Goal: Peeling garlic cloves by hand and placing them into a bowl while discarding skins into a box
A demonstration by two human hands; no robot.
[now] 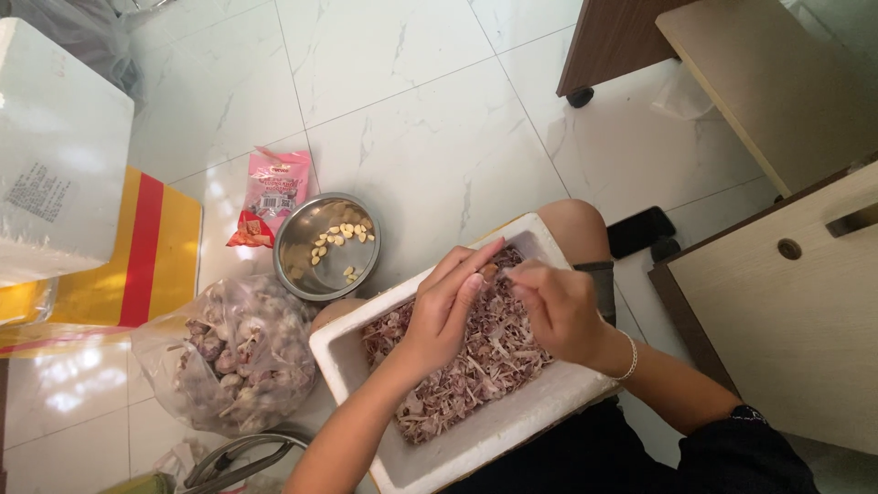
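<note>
Head view looks straight down at both hands meeting over a white foam box [347,352] that rests on the person's lap. Between the fingertips sits a small brownish piece, most likely a garlic clove [491,271], though it is too small to tell how much skin remains on it. Left hand [445,308] pinches it from one side with a narrow grip, fingers stretched along it; right hand [556,306] closes on the other side, thumb and forefinger drawn tight as if picking at the skin.

Under the hands, the box is filled with a thick layer of purple-white garlic peelings [476,370], which suggests a good many cloves are already done. To the left on the tiled floor [430,119] stands a round steel bowl [302,247] holding only a loose scatter of pale peeled cloves [340,237], with much of its bottom bare. Just beside it, touching the box's corner, a clear plastic bag [229,352] bulges with unpeeled garlic bulbs, so by my judgement plenty is left.

Further out lie a pink snack packet [274,194] above the bowl, a second white foam box [59,151] at the far left on a yellow and red mat [137,256], a dark phone [640,230] near the knee, and wooden furniture [777,91] at the right.
</note>
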